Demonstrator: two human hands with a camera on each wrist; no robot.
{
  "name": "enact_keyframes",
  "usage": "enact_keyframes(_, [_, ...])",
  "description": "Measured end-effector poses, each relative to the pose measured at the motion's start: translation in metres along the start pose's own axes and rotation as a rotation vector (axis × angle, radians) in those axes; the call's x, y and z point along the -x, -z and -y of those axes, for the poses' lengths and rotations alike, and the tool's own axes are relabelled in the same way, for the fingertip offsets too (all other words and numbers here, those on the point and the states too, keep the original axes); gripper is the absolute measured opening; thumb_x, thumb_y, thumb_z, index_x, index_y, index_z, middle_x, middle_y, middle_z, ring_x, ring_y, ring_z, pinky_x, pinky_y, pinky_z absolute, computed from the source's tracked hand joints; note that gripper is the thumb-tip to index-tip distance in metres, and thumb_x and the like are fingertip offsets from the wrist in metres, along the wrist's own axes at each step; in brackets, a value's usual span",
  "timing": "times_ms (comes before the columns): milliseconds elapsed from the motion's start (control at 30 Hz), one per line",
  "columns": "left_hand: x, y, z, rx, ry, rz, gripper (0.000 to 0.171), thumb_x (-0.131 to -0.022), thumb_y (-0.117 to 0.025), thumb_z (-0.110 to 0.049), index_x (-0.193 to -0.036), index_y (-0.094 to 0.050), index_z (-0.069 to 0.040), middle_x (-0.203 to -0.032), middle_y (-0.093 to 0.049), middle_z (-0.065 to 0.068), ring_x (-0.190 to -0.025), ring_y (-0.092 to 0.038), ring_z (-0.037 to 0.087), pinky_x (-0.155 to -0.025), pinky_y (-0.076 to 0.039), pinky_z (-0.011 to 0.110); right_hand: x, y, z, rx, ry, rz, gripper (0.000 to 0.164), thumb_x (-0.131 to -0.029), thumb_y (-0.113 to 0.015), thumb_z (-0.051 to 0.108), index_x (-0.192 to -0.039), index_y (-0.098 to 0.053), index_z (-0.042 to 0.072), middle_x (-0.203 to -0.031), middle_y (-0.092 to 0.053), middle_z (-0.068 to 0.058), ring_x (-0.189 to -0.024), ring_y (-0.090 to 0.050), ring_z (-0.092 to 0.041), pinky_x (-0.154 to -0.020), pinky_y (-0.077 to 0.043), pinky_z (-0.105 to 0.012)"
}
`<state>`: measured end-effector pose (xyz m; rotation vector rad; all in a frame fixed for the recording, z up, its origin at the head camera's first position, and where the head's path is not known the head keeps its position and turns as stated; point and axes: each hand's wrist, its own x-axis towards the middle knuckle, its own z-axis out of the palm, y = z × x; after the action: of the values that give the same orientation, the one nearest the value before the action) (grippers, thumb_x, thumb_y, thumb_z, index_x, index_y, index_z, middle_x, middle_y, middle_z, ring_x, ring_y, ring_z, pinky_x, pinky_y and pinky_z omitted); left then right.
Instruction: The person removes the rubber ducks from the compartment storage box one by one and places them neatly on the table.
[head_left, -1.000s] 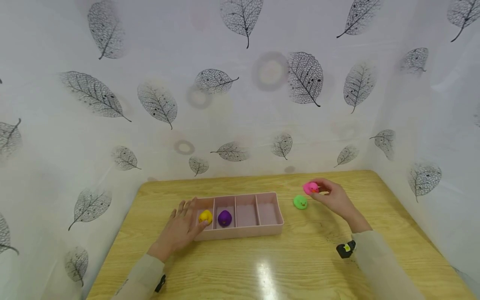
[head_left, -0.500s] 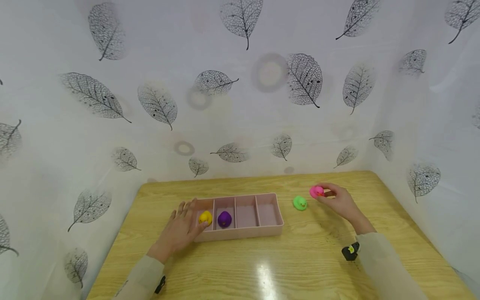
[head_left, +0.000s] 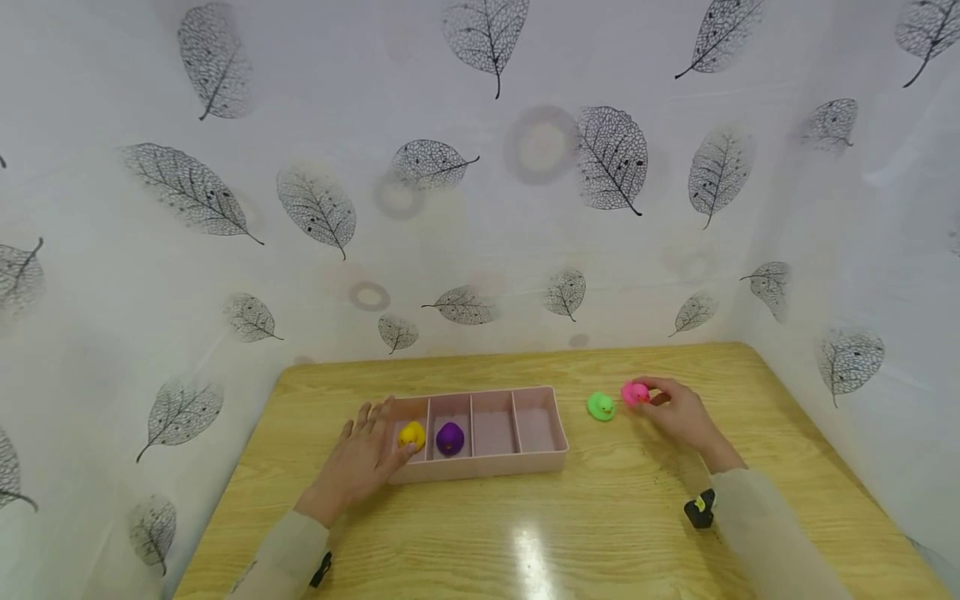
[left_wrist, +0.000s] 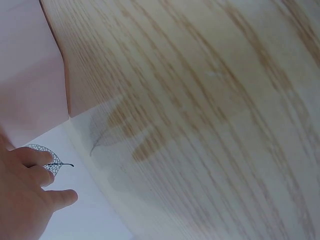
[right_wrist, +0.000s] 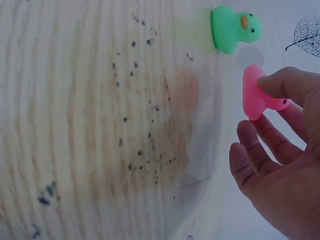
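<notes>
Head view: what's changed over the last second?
The pink duck shifted right and lower in the frame, moving with the right hand, which pinches it throughout. Nothing was newly grasped or let go. Unchanged: green duck beside the tray, yellow duck and purple duck inside it, left hand at its left end.

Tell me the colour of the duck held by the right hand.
Pink; the duck in the right hand shows best in the right wrist view.
</notes>
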<state>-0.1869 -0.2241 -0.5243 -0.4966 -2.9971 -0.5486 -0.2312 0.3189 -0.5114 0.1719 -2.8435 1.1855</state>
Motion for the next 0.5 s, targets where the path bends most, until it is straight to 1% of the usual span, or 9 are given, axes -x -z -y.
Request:
enact_keyframes(133, [0.000,0.001,-0.001,0.005,-0.003,-0.002,0.090,-0.105,-0.048,-0.060,-0.169,-0.016,-0.004,-0.167,-0.033,0.031,-0.157,-0.024,0.053,-0.124,-0.025,0.074,0.000,-0.004,-0.007,0.019,0.013,0.003,0.044,-0.098,-0.076,0.025,-0.136,-0.068,0.004,-0.134,-0.067,-0.024,-0.101,-0.064,-0.026,-0.078,-0.051,-0.030])
enact_keyframes(267, [0.000,0.002,-0.002,0.007,-0.003,0.000,0.090,-0.105,-0.049,-0.060,-0.168,-0.017,-0.003,-0.167,-0.033,0.031,-0.157,-0.024,0.054,-0.124,-0.024,0.074,-0.001,-0.008,-0.012,0.026,0.003,0.019,0.044,-0.099,-0.075,0.025,-0.137,-0.067,0.005,-0.133,-0.068,-0.024,-0.103,-0.065,-0.028,-0.078,-0.051,-0.032])
enact_keyframes(500, [0.001,0.003,-0.003,0.001,0.002,0.004,0.090,-0.105,-0.049,-0.059,-0.168,-0.017,-0.003,-0.167,-0.033,0.031,-0.157,-0.025,0.054,-0.124,-0.025,0.074,-0.002,-0.010,-0.010,0.028,-0.030,0.040,0.044,-0.097,-0.073,0.015,-0.139,-0.065,0.002,-0.118,-0.071,-0.025,-0.097,-0.064,-0.027,-0.070,-0.050,-0.029])
